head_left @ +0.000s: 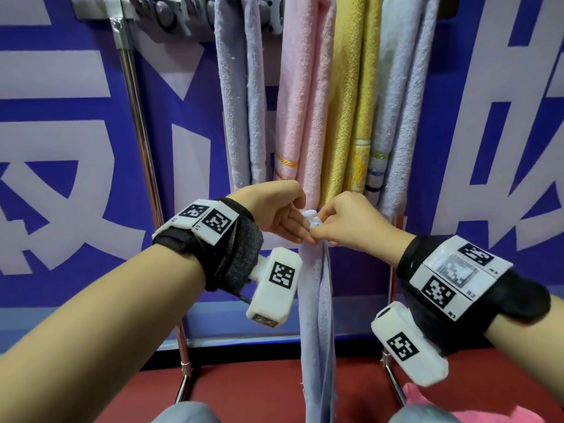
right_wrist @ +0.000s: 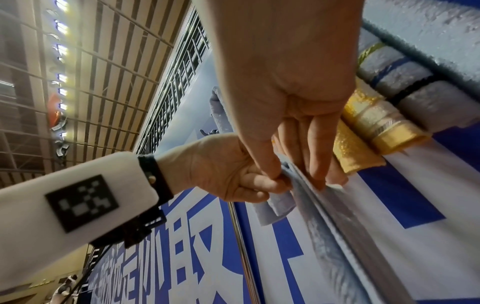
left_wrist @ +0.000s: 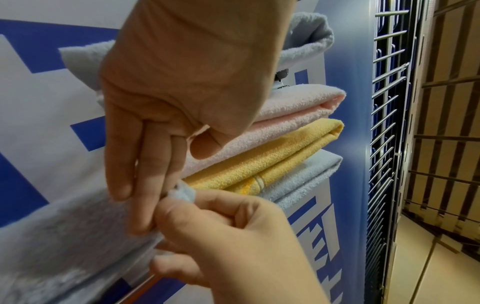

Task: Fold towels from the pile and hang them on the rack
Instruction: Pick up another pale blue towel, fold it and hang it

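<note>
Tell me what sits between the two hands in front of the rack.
The top end of a light blue towel, pinched by the left hand and the right hand; the head view shows it hanging down between the forearms.

A blue banner [head_left: 61, 141] with large pale characters fills the wall behind. Below it lies a dark red floor [head_left: 244, 389]. In the left wrist view, a metal grille [left_wrist: 384, 123] rises beside the banner, next to tan panelled walling [left_wrist: 446, 102]. The right wrist view shows a slatted ceiling [right_wrist: 103, 82] with a row of bright lights [right_wrist: 61, 49].
</note>
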A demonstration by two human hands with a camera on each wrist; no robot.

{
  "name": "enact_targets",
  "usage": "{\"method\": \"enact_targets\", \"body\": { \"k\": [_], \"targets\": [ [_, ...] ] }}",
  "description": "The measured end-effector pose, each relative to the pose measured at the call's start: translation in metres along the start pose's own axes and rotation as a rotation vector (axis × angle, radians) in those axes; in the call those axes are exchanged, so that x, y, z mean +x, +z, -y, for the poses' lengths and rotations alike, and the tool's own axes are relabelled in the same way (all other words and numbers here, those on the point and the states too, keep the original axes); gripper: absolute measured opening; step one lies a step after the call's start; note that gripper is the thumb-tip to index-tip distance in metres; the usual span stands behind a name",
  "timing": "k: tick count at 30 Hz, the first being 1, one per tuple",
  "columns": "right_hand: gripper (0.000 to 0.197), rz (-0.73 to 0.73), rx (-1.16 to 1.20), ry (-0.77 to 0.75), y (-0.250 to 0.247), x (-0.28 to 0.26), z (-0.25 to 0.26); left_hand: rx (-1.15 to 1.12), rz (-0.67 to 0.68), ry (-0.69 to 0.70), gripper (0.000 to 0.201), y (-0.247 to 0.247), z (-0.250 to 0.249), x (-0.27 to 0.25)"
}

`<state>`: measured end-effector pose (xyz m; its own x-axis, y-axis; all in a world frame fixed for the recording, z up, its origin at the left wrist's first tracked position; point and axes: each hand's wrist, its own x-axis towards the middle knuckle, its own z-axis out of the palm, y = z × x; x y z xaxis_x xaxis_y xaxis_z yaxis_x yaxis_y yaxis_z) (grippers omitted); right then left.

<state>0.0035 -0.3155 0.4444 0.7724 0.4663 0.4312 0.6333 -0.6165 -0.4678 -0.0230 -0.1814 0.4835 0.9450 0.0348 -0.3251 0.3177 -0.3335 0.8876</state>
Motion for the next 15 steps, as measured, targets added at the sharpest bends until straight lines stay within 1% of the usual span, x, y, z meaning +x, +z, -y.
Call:
{"method": "enact_targets", "body": {
  "k": [5,7,9,11,12,13,15],
  "targets": [
    [0.024,-0.032,-0.084,-0.086,-0.001,0.002,-0.001,-0.025,0.017,-0.007,0.04,-0.001,-0.003,-0.004],
    [0.028,-0.038,-0.14,-0.095,-0.001,0.003,0.002,-0.051,-0.003,0.017,0.039,0.0,-0.004,-0.005],
    [0.033,-0.042,-0.202,-0.088,-0.002,0.003,0.004,-0.056,0.006,0.049,0.038,0.002,-0.003,-0.008],
    [0.042,-0.053,-0.191,-0.071,-0.005,0.005,0.001,-0.025,0.015,0.099,0.037,0.003,-0.001,-0.01],
    [0.048,-0.06,-0.156,-0.056,-0.009,0.005,-0.001,0.009,-0.007,0.141,0.035,0.003,0.0,-0.009],
    [0.05,-0.072,-0.109,-0.037,-0.012,0.006,-0.004,0.057,-0.064,0.202,0.034,0.002,0.002,-0.007],
    [0.039,-0.103,0.0,0.003,-0.02,0.008,-0.008,0.194,-0.251,0.356,0.037,-0.002,0.006,-0.003]
  ]
}}
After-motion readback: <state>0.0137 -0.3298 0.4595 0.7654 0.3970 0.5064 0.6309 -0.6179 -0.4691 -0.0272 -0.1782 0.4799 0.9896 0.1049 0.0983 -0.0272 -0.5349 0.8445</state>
